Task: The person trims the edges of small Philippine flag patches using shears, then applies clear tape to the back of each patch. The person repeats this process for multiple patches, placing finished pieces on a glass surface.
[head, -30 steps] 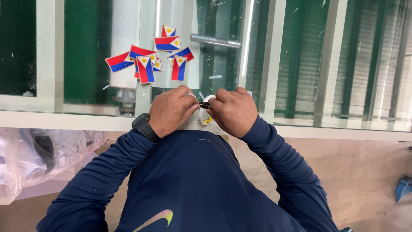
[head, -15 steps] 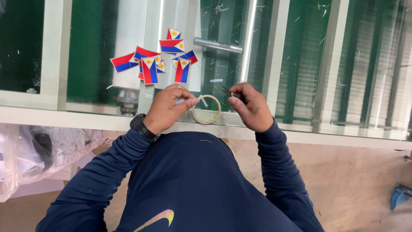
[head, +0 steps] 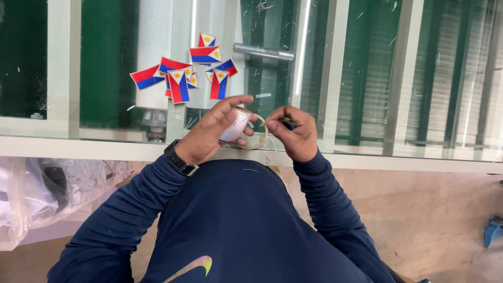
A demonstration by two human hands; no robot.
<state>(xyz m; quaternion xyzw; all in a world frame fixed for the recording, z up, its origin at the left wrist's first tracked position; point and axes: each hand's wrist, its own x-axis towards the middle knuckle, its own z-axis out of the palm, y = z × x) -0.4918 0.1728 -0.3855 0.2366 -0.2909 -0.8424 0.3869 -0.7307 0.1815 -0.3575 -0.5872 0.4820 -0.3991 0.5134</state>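
Since the earlier frame the two hands have drawn a little closer together and the left hand [head: 209, 133] has turned, so that a small flat badge [head: 235, 126] now shows against its palm; before, only the ring was plain to see. The left grip is closed on that badge, thumb on top and fingers curled beneath, its pale back facing up. A thin brass-coloured ring [head: 258, 137] hangs just beside the badge, between the two hands, touching the left fingers. The right hand [head: 295, 135] pinches something small and dark at its fingertips, close against the ring's far edge; I cannot tell what it is, but that grip is narrow and shut on it.

Both hands hover above the near edge of the glass worktop [head: 367, 105]. Farther back on the glass lies a loose cluster of flag badges [head: 183, 76] in red, blue and white with yellow suns, some overlapping. Right of them sits a metal bar handle [head: 263, 52]. A black wristwatch [head: 179, 160] is on the left wrist, and crumpled clear plastic sheeting [head: 47, 188] lies below the worktop at left.
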